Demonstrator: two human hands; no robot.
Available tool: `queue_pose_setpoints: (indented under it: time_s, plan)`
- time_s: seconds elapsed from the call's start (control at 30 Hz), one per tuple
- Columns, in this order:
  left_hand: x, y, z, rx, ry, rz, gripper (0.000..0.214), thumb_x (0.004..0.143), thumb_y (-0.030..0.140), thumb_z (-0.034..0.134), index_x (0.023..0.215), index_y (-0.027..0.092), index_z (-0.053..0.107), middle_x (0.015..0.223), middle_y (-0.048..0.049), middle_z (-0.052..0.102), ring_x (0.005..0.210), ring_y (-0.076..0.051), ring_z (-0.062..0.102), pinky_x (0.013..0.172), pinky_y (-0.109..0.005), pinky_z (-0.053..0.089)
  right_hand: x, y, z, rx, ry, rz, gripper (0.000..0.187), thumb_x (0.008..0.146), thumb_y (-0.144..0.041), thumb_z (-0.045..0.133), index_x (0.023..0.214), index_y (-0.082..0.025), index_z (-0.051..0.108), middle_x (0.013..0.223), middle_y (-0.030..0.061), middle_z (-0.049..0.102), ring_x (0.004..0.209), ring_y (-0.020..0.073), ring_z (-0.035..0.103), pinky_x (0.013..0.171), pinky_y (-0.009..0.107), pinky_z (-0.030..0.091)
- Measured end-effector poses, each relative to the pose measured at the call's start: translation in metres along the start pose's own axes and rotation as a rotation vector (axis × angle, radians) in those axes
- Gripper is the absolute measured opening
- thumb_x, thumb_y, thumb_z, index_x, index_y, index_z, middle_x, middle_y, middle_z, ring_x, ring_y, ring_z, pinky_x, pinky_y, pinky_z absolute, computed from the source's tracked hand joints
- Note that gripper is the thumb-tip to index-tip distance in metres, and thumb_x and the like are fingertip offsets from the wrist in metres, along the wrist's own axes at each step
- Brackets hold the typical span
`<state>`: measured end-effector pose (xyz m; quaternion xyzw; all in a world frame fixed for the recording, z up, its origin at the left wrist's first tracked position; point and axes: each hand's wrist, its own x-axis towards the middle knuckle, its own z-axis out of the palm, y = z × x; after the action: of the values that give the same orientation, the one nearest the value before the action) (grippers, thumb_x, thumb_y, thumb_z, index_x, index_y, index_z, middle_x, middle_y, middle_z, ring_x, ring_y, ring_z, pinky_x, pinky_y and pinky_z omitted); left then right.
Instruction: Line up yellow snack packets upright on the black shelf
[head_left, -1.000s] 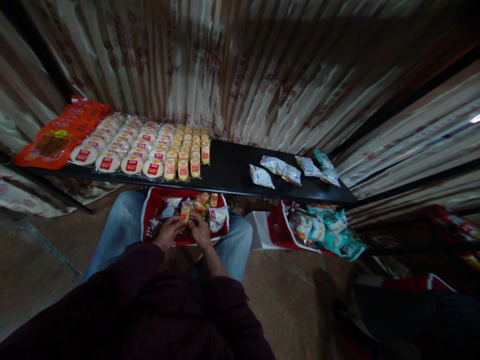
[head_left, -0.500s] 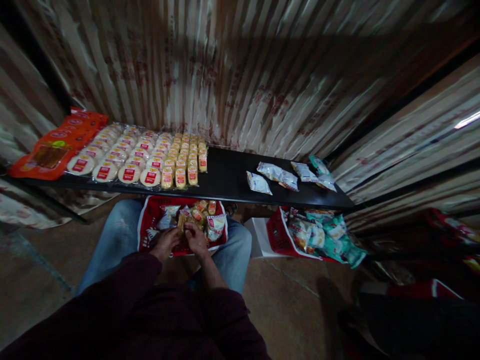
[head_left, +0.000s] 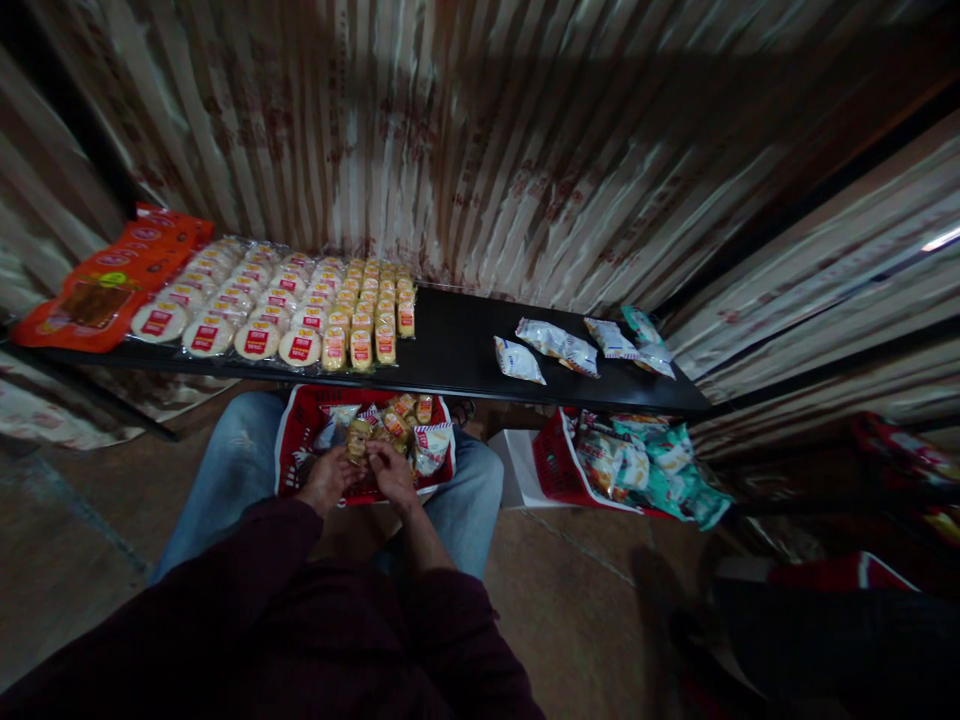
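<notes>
Over a red basket (head_left: 291, 440) at my knees, my left hand (head_left: 330, 478) is closed on a small yellow packaged cake (head_left: 358, 438). The fingers of my right hand (head_left: 391, 474) pinch the right edge of that same cake. Its broad side faces up, and the print on it is too dim to read. Beneath and behind my hands the basket holds more yellow wrapped cakes (head_left: 401, 412) and a white snack bag (head_left: 432, 448) with a striped top. A bluish-white bag (head_left: 337, 424) lies in its left part.
A black shelf (head_left: 457, 345) spans the front. Rows of round white packaged cakes (head_left: 257, 340), yellow cakes (head_left: 361, 348), an orange packet (head_left: 97, 290) and several white bags (head_left: 519, 360) lie on it. A second red basket (head_left: 553, 462) with teal bags (head_left: 675, 480) stands right.
The yellow cake between my hands has been turned, so its broad side now shows instead of its narrow edge. My hands stay over the basket; the view has shifted slightly.
</notes>
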<state>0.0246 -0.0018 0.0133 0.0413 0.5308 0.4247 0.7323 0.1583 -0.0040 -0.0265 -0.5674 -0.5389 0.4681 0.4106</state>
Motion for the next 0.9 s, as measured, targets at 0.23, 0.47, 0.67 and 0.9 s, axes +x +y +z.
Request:
queue_pose_setpoints:
  time_s: [0.23, 0.47, 0.67, 0.9]
  plan:
    - [0.0062, 0.0003, -0.006, -0.015, -0.019, -0.06, 0.021, 0.087, 0.021, 0.041, 0.093, 0.013, 0.059, 0.069, -0.0089, 0.067, 0.061, -0.018, 0.067, 0.055, -0.026, 0.05, -0.0018, -0.0053, -0.0025, 0.095, -0.051, -0.001, 0.026, 0.082, -0.02, 0.049, 0.101, -0.026, 0.067, 0.103, 0.0004, 0.073, 0.099, 0.0169, 0.068, 0.095, 0.036, 0.052]
    - [0.0101, -0.0044, -0.0066, 0.005, 0.01, -0.028, 0.01, 0.083, 0.016, 0.051, 0.09, 0.013, 0.058, 0.069, -0.0081, 0.065, 0.062, -0.016, 0.066, 0.057, -0.025, 0.05, -0.0025, -0.0029, -0.003, 0.103, -0.034, 0.003, 0.026, 0.082, -0.024, 0.05, 0.101, -0.024, 0.068, 0.106, 0.0022, 0.072, 0.101, 0.0188, 0.067, 0.096, 0.038, 0.051]
    - [0.0036, -0.0048, -0.0002, -0.044, 0.067, 0.029, 0.011, 0.083, 0.007, 0.047, 0.083, 0.015, 0.054, 0.068, -0.0037, 0.064, 0.056, -0.013, 0.063, 0.056, -0.024, 0.051, -0.0045, -0.0066, -0.0022, 0.069, -0.051, 0.026, 0.025, 0.081, -0.027, 0.054, 0.101, -0.027, 0.069, 0.101, -0.0014, 0.073, 0.091, 0.0172, 0.068, 0.087, 0.034, 0.055]
    - [0.006, -0.0069, -0.0023, -0.034, 0.05, 0.065, 0.018, 0.075, -0.001, 0.051, 0.08, 0.015, 0.056, 0.073, -0.0027, 0.065, 0.06, -0.012, 0.063, 0.062, -0.025, 0.05, -0.0058, -0.009, -0.0024, 0.028, -0.076, 0.005, 0.022, 0.081, -0.03, 0.057, 0.098, -0.028, 0.071, 0.099, -0.0018, 0.073, 0.09, 0.0169, 0.068, 0.087, 0.033, 0.054]
